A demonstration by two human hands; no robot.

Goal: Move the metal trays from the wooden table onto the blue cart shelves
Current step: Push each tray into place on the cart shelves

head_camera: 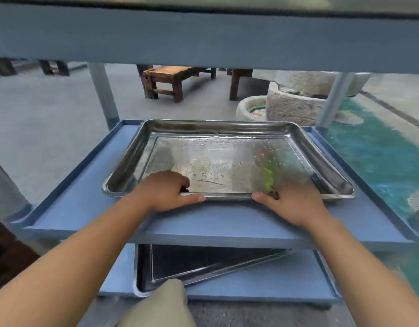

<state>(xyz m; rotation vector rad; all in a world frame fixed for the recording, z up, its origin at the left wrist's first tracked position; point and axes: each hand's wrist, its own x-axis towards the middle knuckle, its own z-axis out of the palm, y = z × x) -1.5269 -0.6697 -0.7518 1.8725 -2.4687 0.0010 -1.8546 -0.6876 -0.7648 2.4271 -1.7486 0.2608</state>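
Blue cart (203,38), middle shelf (69,208), metal tray (215,159) at centre frame held by its near rim
The tray sits right of centre and looks wet: a hard shove may ride its far right corner up the shelf lip, or the slick rim may slip free. Second tray (203,260) lies on the lower shelf (274,286), bottom centre. Left grip (166,192) and right grip (295,204) each clasp the rim, fingers curled inside, thumbs along the outer edge, forearms stretched forward
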